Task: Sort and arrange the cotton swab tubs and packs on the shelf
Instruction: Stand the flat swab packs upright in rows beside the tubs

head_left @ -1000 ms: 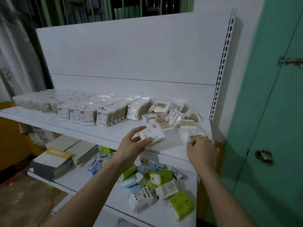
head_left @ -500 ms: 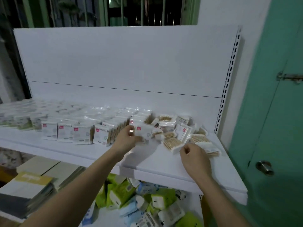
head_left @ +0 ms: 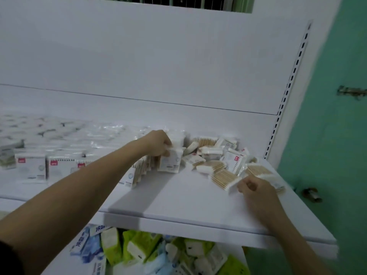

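Rows of upright swab packs (head_left: 35, 167) lined along shelf (head_left: 188, 197), left part. Left hand (head_left: 158, 142) at row's right end, fingers pinching pack (head_left: 170, 160) by top edge, set upright: placement step judged in hand. Loose heap (head_left: 216, 153) just right, unsorted. Right hand (head_left: 256, 187) fingers curled, pinching swab pack (head_left: 226, 178) at heap's front. Next: release of placed pack, transfer of this one.

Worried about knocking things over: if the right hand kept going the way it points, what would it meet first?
Probably the flat swab pack that the right hand already pinches; beyond it, the loose pile.
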